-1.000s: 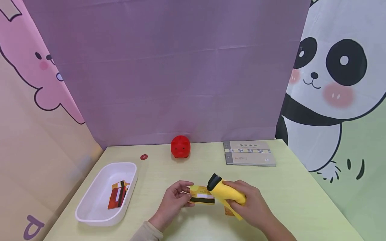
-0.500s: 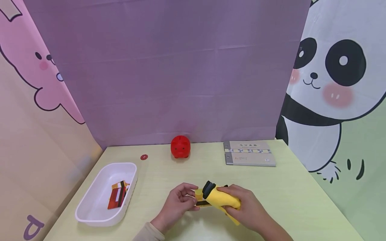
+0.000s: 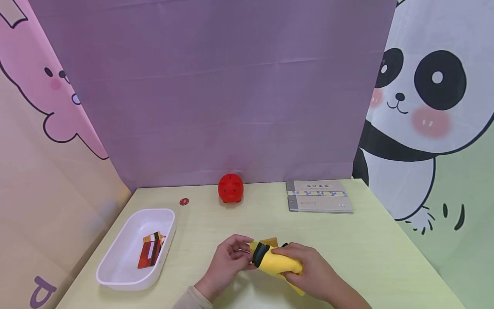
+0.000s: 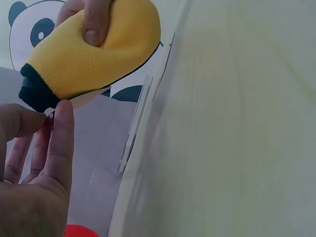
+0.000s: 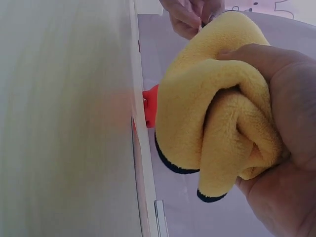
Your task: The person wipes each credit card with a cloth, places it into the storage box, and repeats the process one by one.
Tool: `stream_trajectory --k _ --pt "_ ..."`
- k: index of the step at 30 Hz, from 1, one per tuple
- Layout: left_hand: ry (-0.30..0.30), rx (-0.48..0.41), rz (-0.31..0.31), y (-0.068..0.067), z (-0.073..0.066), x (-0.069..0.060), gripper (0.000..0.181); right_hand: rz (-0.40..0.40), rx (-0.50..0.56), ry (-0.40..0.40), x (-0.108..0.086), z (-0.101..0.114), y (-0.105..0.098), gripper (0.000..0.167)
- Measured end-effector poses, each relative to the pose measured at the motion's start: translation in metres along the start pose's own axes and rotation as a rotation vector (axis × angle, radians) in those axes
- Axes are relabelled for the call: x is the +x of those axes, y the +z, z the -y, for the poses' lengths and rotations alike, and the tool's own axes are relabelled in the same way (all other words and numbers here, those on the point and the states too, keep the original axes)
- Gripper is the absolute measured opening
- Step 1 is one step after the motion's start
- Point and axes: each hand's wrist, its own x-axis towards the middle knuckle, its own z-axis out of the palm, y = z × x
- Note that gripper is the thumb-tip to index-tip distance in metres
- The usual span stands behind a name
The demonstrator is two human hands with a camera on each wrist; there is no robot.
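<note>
My left hand [image 3: 229, 262] pinches the left end of a yellow bank card [image 3: 272, 241] between thumb and fingers. Most of the card is hidden behind a folded yellow cleaning cloth with dark edging [image 3: 281, 262]. My right hand [image 3: 312, 268] grips this cloth, its thumb pressed into the plush in the left wrist view. The cloth's dark-edged end [image 4: 37, 89] lies right by my left fingertips. From the right wrist, the bunched folds of the cloth [image 5: 185, 113] fill the palm side of my right hand [image 5: 291, 113].
A white tray [image 3: 104, 272] at the left holds several cards [image 3: 148, 253]. A red piggy bank [image 3: 230, 189] stands at the table's back, with a small red disc [image 3: 184, 201] to its left. A grey notebook [image 3: 319, 196] lies at the back right.
My right hand has moved left and slightly down with the cloth, over the card. My left hand has shifted a little right. The card's black stripe is now covered.
</note>
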Motion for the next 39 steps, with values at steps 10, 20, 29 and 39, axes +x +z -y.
stream_trajectory --k 10,20,29,39 --pt "-0.023 -0.004 0.008 -0.002 -0.004 -0.001 0.042 -0.084 -0.078 0.086 -0.001 -0.004 -0.005 0.057" --pt "-0.011 -0.028 0.041 0.005 0.002 0.0 0.041 -0.07 -0.031 0.003 0.001 0.002 -0.001 0.06" --pt "0.01 -0.022 -0.03 0.005 0.0 0.0 0.043 -0.066 -0.055 -0.042 0.0 0.0 0.0 0.063" --pt "-0.008 -0.001 -0.067 -0.002 -0.005 -0.001 0.04 -0.089 -0.091 0.013 -0.003 -0.009 -0.01 0.059"
